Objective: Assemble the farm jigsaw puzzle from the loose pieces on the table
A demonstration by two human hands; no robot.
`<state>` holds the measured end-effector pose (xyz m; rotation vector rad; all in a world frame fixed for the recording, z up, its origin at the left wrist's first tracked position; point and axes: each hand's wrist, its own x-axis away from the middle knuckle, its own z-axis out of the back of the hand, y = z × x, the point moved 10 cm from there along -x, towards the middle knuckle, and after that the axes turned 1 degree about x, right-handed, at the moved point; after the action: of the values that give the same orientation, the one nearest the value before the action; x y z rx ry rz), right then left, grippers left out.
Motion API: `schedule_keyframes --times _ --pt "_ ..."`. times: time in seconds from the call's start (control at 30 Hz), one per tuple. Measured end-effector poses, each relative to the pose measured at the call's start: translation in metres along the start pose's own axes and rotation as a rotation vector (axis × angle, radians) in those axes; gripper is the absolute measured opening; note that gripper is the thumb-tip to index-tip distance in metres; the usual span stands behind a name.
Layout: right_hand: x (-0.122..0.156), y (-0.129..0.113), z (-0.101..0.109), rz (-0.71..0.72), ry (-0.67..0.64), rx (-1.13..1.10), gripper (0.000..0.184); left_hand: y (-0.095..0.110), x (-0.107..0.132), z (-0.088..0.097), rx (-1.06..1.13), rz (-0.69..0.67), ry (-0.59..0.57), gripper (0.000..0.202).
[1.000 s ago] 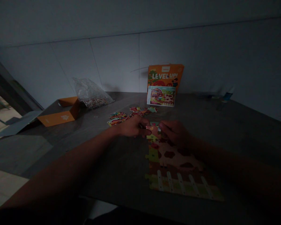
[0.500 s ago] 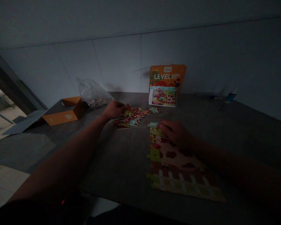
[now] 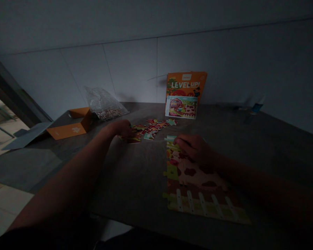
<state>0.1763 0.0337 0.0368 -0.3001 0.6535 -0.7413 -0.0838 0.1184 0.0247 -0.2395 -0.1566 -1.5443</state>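
A partly joined jigsaw puzzle (image 3: 195, 173) with a spotted cow and a white fence lies flat at the front right of the table. My right hand (image 3: 194, 147) rests on its upper edge with fingers curled; whatever may be under them is hidden. A heap of loose puzzle pieces (image 3: 152, 130) lies farther back, in the middle. At the heap's left end, my left hand (image 3: 121, 128) reaches down onto the pieces, its fingertips lost in shadow.
Against the wall leans an orange "LEVEL UP!" board (image 3: 186, 83), with a farm picture card (image 3: 182, 107) before it. On the left stand an orange box (image 3: 70, 126) and a clear plastic bag (image 3: 104, 104) with small contents. A small bottle (image 3: 257, 107) is at the right.
My left hand has moved left and slightly nearer across the heap, uncovering pieces in its middle. My right hand stays on the joined puzzle.
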Motion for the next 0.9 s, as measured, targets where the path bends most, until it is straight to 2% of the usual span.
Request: schedule_keyframes --times 0.1,0.27,0.4,0.6,0.7,0.8,0.9 --pt "0.0 0.001 -0.002 0.0 -0.008 0.001 0.035 -0.003 -0.003 0.002 -0.004 0.012 0.029 0.058" --pt "0.0 0.002 -0.003 -0.008 -0.014 -0.001 0.035 -0.011 -0.011 0.003 0.059 0.07 0.08 0.057" --pt "0.0 0.0 -0.001 0.006 -0.007 0.001 0.036 -0.014 -0.011 0.012 0.085 0.08 0.175 0.054" --pt "0.0 0.001 -0.002 0.003 -0.004 0.023 0.036 -0.015 -0.007 0.023 0.112 0.078 0.286 0.039" --pt "0.0 0.002 -0.002 0.008 -0.009 0.022 0.037 -0.007 -0.004 0.028 0.142 0.053 0.34 0.037" --pt "0.0 0.001 -0.002 0.017 -0.006 0.021 0.037 0.011 0.002 0.034 0.166 -0.026 0.413 0.038" --pt "0.0 0.0 -0.001 0.026 0.003 0.017 0.038 0.03 0.008 0.028 0.154 -0.048 0.394 0.047"
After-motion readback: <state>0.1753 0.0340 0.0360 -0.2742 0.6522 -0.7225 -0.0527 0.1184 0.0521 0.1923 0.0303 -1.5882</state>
